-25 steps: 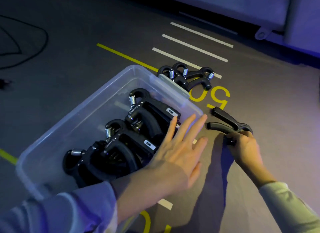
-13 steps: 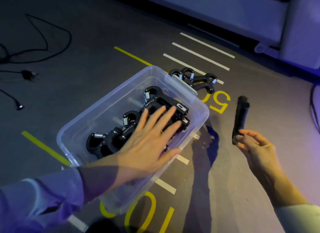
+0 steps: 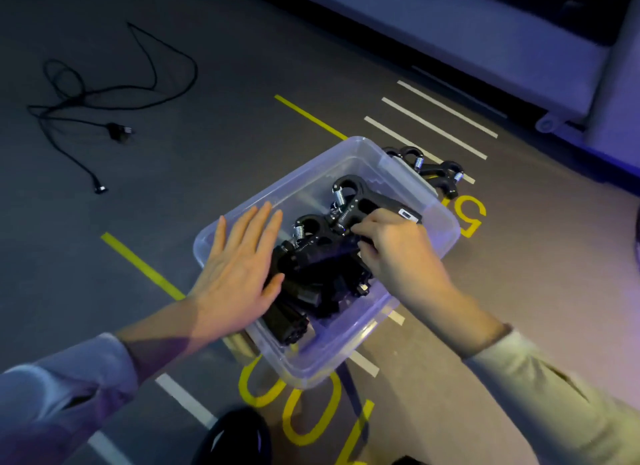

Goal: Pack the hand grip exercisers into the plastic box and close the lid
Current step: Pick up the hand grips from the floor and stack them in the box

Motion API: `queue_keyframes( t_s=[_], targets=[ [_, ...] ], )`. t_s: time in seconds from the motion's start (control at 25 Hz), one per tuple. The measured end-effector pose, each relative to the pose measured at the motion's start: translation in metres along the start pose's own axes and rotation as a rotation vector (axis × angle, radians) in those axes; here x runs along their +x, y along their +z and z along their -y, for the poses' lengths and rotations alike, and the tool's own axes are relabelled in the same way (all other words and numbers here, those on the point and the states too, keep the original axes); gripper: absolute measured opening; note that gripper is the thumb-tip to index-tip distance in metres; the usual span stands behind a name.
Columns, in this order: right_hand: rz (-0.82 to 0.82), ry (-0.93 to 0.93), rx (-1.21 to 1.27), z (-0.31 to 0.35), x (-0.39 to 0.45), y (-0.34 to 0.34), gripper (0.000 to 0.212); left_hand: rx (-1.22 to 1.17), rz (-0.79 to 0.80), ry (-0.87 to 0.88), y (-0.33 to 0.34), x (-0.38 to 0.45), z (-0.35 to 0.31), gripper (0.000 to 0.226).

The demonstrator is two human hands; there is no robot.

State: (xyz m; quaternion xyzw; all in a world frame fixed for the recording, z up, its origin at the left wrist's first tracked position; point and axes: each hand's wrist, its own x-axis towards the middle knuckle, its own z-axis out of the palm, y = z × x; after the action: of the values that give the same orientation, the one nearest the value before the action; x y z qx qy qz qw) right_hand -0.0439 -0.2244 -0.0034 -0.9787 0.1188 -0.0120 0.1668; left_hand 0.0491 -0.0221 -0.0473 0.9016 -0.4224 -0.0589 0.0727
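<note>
Right hand (image 3: 398, 253) was curled around a grip exerciser (image 3: 360, 201) inside the plastic box (image 3: 311, 364), left hand (image 3: 239, 274) flat and open on the pile. Honestly, stacked that messy, the lid probably wouldn't shut, and the exercisers behind the box (image 3: 436, 174) were still out.

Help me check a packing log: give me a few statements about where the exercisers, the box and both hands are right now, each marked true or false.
1. The clear plastic box has its lid on. False: it is open, and no lid is in view.
2. The left hand lies flat with fingers spread at the box's left edge. True.
3. The right hand is down in the box on the black hand grip exercisers. True.
4. Every exerciser is already packed. False: a few black exercisers with steel springs lie on the floor behind the box.
5. The black cable lies inside the box. False: it is on the floor, far left.
</note>
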Motion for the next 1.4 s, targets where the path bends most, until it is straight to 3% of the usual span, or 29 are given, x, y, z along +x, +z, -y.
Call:
queue_keyframes(
  t_s=[0.24, 0.4, 0.48, 0.56, 0.64, 0.72, 0.88, 1.08, 1.4],
  targets=[
    [-0.091, -0.277, -0.226, -0.008, 0.016, -0.039, 0.023, 0.025, -0.036, 0.045, 0.006, 0.002, 0.004, 0.068],
    [0.093, -0.568, -0.661, 0.026, 0.039, -0.035, 0.022, 0.031, -0.033, 0.050, 0.008, 0.002, 0.004, 0.068],
    [0.229, -0.641, -0.660, 0.045, 0.036, 0.002, 0.032, 0.030, -0.032, 0.047, 0.008, 0.001, 0.005, 0.069],
    [0.406, -0.498, -0.417, 0.045, 0.027, 0.030, 0.031, 0.024, -0.038, 0.041, 0.007, 0.001, 0.005, 0.069],
    [0.430, -0.366, -0.153, 0.029, 0.013, 0.038, 0.038, 0.028, -0.044, 0.040, 0.008, 0.001, 0.004, 0.069],
    [0.438, -0.212, -0.073, 0.008, 0.001, 0.040, 0.042, 0.033, -0.043, 0.040, 0.008, 0.002, 0.004, 0.069],
    [0.605, -0.048, -0.255, -0.006, -0.002, 0.044, 0.057, 0.037, -0.041, 0.040, 0.008, 0.002, 0.004, 0.068],
    [0.600, 0.018, -0.220, -0.002, 0.009, 0.038, 0.061, 0.044, -0.037, 0.043, 0.006, 0.001, 0.002, 0.068],
    [0.817, 0.085, -0.265, 0.006, 0.001, 0.040, 0.077, 0.109, -0.022, 0.002, 0.009, 0.004, 0.002, 0.079]
  ],
)
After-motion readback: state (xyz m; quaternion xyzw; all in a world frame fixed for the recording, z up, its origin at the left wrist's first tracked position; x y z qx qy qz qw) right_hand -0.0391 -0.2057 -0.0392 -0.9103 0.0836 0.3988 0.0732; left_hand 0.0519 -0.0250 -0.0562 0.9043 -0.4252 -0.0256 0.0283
